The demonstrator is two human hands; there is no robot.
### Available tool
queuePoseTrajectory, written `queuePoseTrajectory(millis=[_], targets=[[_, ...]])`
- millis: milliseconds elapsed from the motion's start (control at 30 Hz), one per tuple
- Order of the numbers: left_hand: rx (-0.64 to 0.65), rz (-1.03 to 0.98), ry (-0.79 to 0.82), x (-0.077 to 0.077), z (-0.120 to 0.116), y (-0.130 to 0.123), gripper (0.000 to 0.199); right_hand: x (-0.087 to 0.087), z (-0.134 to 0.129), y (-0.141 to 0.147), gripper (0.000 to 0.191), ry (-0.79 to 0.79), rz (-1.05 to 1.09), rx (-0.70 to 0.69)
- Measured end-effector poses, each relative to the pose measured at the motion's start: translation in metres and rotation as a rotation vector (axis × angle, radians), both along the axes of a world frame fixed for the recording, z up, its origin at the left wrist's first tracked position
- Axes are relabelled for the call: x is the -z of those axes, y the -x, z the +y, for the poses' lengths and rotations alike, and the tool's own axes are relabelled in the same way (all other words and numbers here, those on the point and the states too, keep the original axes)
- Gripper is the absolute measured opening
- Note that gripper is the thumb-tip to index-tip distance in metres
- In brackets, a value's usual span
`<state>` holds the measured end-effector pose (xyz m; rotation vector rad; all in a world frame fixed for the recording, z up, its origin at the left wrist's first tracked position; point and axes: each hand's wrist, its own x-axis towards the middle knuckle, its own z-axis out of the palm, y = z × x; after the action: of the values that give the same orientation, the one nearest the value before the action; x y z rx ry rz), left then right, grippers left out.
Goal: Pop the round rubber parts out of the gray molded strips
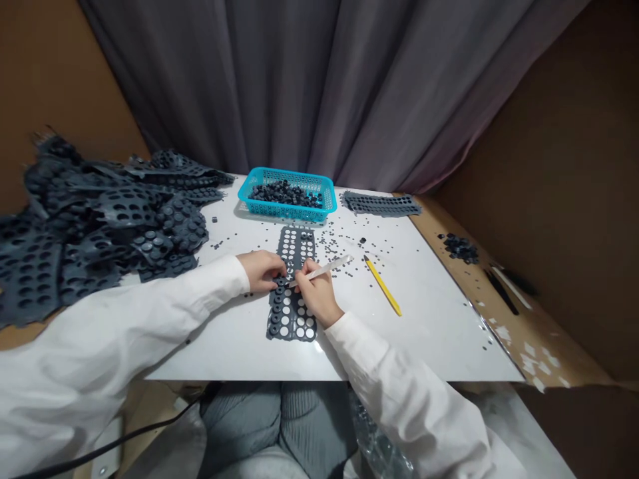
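Note:
A dark rubber sheet [294,330] with rows of round holes lies lengthwise in front of me on the white table. Round dark caps still sit along its left column, and white shows through many other holes. My right hand [318,293] is closed on a thin whitish pen-like tool [332,264], its tip down at the sheet's middle. Beside that tip, the fingers of my left hand [260,271] are bent together at the sheet's left edge; whatever they hold is too small to make out.
Behind the sheet stands a blue basket [287,211] of small dark pieces. Perforated sheets [124,206] are heaped at left; another sheet [382,204] lies back right. A yellow tool [383,286] and scattered tiny discs are on the right, with a dark pile [460,248] beyond.

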<state>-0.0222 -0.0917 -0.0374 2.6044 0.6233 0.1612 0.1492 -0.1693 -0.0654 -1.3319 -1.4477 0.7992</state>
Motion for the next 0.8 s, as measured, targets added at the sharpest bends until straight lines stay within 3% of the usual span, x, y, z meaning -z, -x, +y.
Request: queuePoseTrajectory(millis=[167,333,467,567,667,733,800], targets=[[0.215,0.014,0.028,-0.002,0.014,-0.013,0.017,0.002,0.000,0.001,0.021,-0.013,-0.049,0.005],[0.285,-0.002,0.120,-0.005,0.019,-0.024,0.016,0.003,-0.002,0.002,0.021,-0.014,-0.047,0.011],[0.293,0.005,0.065,-0.007,0.015,-0.028,0.014,0.004,-0.004,0.002,0.021,-0.009,-0.044,0.010],[0.242,0.031,0.009,-0.004,0.010,-0.026,0.011,0.005,-0.004,0.001,0.020,-0.009,-0.053,0.008],[0.166,-0.067,0.075,0.003,0.007,-0.016,0.012,0.007,-0.004,0.001,0.021,-0.001,-0.041,0.004],[0.022,-0.184,0.166,0.009,0.006,-0.005,0.011,0.009,-0.004,0.001,0.021,0.013,-0.029,0.002],[-0.235,-0.339,0.309,0.013,0.005,0.005,0.016,0.010,-0.004,0.001,0.021,0.020,-0.020,0.003]])
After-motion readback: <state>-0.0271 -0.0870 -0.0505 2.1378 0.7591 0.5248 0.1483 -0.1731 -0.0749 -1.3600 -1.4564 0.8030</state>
